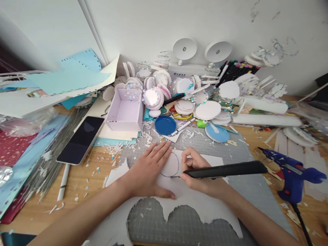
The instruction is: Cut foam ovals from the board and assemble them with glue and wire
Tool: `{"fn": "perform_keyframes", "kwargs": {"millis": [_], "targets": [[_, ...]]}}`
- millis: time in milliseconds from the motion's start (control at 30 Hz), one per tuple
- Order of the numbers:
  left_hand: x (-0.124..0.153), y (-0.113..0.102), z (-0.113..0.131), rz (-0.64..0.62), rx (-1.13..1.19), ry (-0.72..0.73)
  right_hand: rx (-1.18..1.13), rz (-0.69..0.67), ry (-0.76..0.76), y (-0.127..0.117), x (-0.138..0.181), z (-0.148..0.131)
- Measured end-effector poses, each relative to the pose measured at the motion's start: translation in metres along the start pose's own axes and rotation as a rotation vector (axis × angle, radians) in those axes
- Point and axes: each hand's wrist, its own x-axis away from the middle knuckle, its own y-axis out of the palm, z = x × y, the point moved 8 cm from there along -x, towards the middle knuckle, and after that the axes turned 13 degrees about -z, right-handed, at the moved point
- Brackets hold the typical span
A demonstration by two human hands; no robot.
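On a white sheet [194, 206] with ragged scalloped cutouts along its near edge, my left hand [147, 172] lies flat, fingers together and thumb out to the side. Beside its fingertips is a dark outlined circle [171, 164], partly covered by that hand. My right hand [196, 167] is closed around a long black-handled craft knife [225, 170], its handle pointing right. The knife's thin tip meets the sheet at the circle's lower edge. Under the sheet lies a grey gridded cutting mat [164, 222].
A blue glue gun [292, 174] lies at the right, its cord running forward. Left are a phone [80, 140] and a lilac box [124, 109]. Behind the sheet sit a blue lid [165, 125], a pen [183, 127] and many white discs [208, 110]. Paper scraps litter the mat.
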Motion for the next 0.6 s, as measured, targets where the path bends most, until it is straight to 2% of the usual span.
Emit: {"fn": "perform_keyframes", "kwargs": {"millis": [233, 600], "targets": [[-0.001, 0.002, -0.001, -0.024, -0.024, -0.014, -0.188, -0.008, -0.065, -0.017, 0.002, 0.01], [0.0, 0.0, 0.0, -0.009, 0.008, -0.003, -0.104, -0.037, -0.051, -0.015, 0.0, 0.018]]}}
